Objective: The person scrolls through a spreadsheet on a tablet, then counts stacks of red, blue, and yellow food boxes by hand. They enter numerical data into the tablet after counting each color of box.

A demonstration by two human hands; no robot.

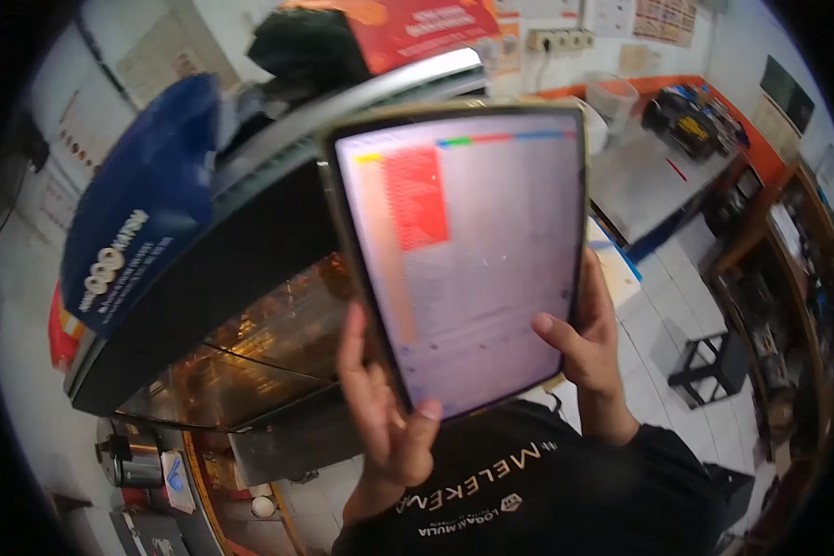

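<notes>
A tablet in a pale case is held up in front of me, tilted slightly. Its lit screen shows a spreadsheet-like page with a red block and a coloured strip along the top; the writing is too blurred to read. My left hand grips the lower left edge, with the thumb over the bottom corner of the screen. On the right edge is my right hand, its thumb resting on the screen and its other fingers behind the tablet.
Behind the tablet stands a dark display case with lit glass and a blue sign. To the right are a metal-topped table, a black stool and wooden shelves. A black pot sits at lower left.
</notes>
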